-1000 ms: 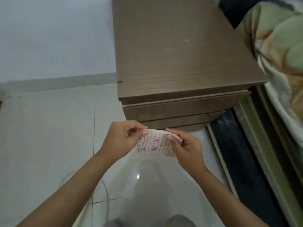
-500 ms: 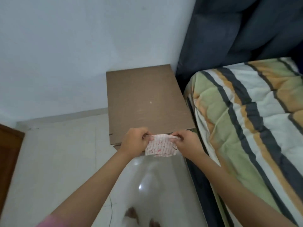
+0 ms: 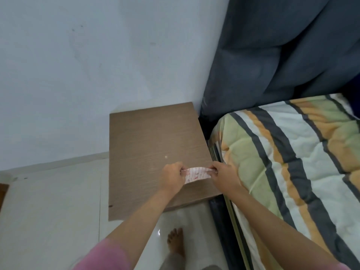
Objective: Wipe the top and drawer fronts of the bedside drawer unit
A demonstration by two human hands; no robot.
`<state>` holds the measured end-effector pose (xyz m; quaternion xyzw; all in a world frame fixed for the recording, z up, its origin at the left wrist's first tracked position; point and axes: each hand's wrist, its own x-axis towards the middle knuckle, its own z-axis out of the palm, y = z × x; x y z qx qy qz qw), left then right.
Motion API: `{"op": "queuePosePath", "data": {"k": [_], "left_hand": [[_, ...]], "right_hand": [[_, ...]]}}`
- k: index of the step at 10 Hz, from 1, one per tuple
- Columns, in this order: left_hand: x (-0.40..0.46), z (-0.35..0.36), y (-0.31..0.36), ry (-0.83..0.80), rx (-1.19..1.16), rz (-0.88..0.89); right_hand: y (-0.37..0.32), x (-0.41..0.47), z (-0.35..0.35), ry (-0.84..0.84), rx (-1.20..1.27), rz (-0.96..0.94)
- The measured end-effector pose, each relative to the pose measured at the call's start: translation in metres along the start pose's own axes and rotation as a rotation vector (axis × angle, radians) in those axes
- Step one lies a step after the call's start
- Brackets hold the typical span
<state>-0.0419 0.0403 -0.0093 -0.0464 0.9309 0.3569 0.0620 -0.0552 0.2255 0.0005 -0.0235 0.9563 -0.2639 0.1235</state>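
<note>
Pink sleeve fabric (image 3: 105, 256) shows at the bottom edge on the left arm, and a bare foot (image 3: 176, 243) stands on the glossy white tiled floor (image 3: 48, 221) just in front of the brown wood-grain bedside drawer unit (image 3: 148, 145). Both forearms reach forward over the front part of the unit's top. The left hand (image 3: 172, 177) has its fingers curled tight round the left end of a small white cloth with red stripes and red marks (image 3: 195, 174). The right hand (image 3: 223, 175) pinches the cloth's right end in the same way, fingers folded in. Between the two hands the cloth is pulled out flat and hangs over the top, toward the right front part; whether it touches the wood cannot be told. A small pale speck (image 3: 166, 157) lies on the top just beyond the hands. The drawer fronts are out of sight from this high angle. Just to the right of the unit lies a bed with a quilted cover striped in pale green, orange, white and dark grey (image 3: 292, 162). Behind the bed's head rises a dark blue-grey padded shape (image 3: 282, 55). A pale blue-white wall (image 3: 87, 65) stands behind the unit.
</note>
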Motion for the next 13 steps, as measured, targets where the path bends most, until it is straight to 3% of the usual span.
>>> {"op": "queuePosePath", "data": {"k": [2, 6, 9, 12, 13], "left_hand": [[0.029, 0.039, -0.002, 0.009, -0.059, -0.075], [-0.01, 0.105, -0.018, -0.127, 0.038, -0.239], [-0.028, 0.124, -0.023, -0.24, 0.09, -0.221], [-0.052, 0.105, -0.017, -0.318, -0.018, -0.302], [-0.091, 0.097, -0.023, -0.367, -0.027, -0.359]], "right_hand": [[0.029, 0.031, 0.008, 0.02, 0.071, -0.001], [0.087, 0.016, 0.05, -0.205, 0.076, 0.005], [0.093, 0.0, 0.063, -0.364, 0.171, 0.127], [0.093, -0.027, 0.046, -0.265, 0.195, 0.204], [0.097, -0.052, 0.035, -0.146, 0.33, 0.314]]}}
